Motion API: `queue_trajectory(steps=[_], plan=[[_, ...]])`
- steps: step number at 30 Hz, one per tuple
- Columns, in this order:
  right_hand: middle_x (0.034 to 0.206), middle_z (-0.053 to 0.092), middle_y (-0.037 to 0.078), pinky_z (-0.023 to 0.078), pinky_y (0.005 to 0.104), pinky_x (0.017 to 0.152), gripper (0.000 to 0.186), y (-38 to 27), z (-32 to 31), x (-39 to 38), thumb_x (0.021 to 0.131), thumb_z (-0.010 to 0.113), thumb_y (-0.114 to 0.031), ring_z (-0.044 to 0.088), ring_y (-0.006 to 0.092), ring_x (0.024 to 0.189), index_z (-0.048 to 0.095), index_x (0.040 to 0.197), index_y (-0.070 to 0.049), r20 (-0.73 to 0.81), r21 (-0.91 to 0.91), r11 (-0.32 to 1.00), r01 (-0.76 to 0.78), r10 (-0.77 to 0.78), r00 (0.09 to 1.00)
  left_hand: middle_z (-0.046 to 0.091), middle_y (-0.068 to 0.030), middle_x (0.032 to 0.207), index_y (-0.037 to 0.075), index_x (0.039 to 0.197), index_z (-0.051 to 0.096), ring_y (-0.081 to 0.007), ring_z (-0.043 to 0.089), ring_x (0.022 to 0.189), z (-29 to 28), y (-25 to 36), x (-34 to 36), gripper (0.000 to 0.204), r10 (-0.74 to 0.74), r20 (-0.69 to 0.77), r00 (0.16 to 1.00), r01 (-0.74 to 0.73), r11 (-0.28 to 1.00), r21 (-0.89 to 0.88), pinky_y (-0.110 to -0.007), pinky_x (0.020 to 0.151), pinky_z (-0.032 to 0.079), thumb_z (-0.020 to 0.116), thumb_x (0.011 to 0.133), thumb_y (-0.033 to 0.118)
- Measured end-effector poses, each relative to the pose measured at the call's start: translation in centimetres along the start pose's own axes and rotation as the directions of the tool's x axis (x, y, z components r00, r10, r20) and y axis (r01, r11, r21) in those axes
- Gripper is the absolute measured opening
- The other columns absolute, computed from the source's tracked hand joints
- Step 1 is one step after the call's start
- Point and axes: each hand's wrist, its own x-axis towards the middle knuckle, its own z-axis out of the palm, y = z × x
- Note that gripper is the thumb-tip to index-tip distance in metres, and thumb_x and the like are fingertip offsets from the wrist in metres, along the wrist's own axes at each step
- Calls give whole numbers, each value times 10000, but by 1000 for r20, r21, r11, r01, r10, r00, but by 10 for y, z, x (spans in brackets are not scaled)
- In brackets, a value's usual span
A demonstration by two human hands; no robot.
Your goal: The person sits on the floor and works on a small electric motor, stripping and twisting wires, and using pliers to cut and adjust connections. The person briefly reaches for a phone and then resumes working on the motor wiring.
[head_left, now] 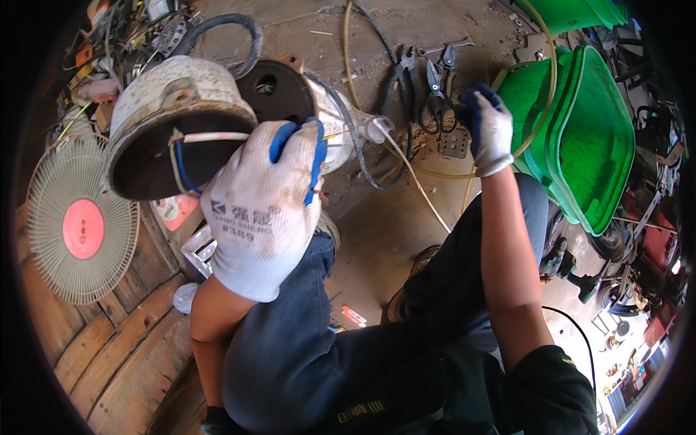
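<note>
My left hand (264, 203), in a white glove with blue fingertips, grips the edge of a round white motor housing (174, 101) tilted on its side, wires showing in its dark open end. A grey cable (348, 138) and a thin yellowish wire (420, 188) run from it. My right hand (487, 130), gloved the same way, reaches out over the concrete floor, right beside a pair of black scissors (437, 98). Whether it touches them I cannot tell. Pliers (400, 76) lie just to their left.
A green plastic bin (594, 152) lies on its side at the right. A white fan grille with a red centre (80, 225) rests on wooden planks (116, 348) at the left. Tools and cables clutter the far left. My knees in dark trousers fill the lower middle.
</note>
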Motion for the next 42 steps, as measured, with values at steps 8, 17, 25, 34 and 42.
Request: queue_trajectory(steps=[8, 17, 25, 34, 42], plan=[[1058, 708, 326, 523, 468, 976, 517, 39, 55, 12, 874, 686, -375, 672, 471, 1078, 703, 1137, 69, 199, -937, 304, 173, 58, 978, 666, -147, 1133, 95, 1230, 686, -365, 695, 1003, -5, 6, 0, 415, -45, 38, 998, 46, 999, -25, -431, 848, 566, 779, 826, 117], [1383, 584, 286, 483, 492, 1066, 557, 67, 19, 64, 909, 619, -351, 582, 442, 1278, 569, 1360, -27, -134, -985, 110, -136, 26, 991, 661, -125, 1132, 104, 1249, 687, -351, 691, 1004, 2, 2, -2, 409, -36, 30, 999, 37, 999, -22, -439, 819, 567, 755, 859, 206], [1267, 649, 327, 480, 477, 1065, 696, 66, 21, 88, 904, 653, -502, 610, 447, 1234, 584, 1339, 38, -51, -969, 246, -36, -55, 997, 674, -146, 1050, 67, 1152, 705, -363, 697, 939, -2, 5, 3, 335, -74, -7, 997, 74, 995, -67, -412, 811, 559, 799, 833, 107], [1365, 627, 276, 505, 457, 1064, 716, 58, 52, 117, 853, 711, -347, 609, 389, 1292, 530, 1446, 9, -124, -986, 106, -127, 35, 992, 698, -139, 972, 66, 1115, 716, -341, 710, 863, 6, 0, 3, 276, -78, -110, 991, 62, 987, -147, -406, 753, 567, 798, 851, 78], [783, 686, 22, 532, 271, 618, 55, 42, 33, 92, 917, 713, -66, 633, 105, 659, 707, 963, -37, 180, -296, 943, 154, -104, 978, 699, -148, 969, 64, 1122, 712, -338, 713, 854, 1, 4, 5, 298, -86, -52, 995, 76, 982, -174, -399, 746, 566, 797, 837, 54]])
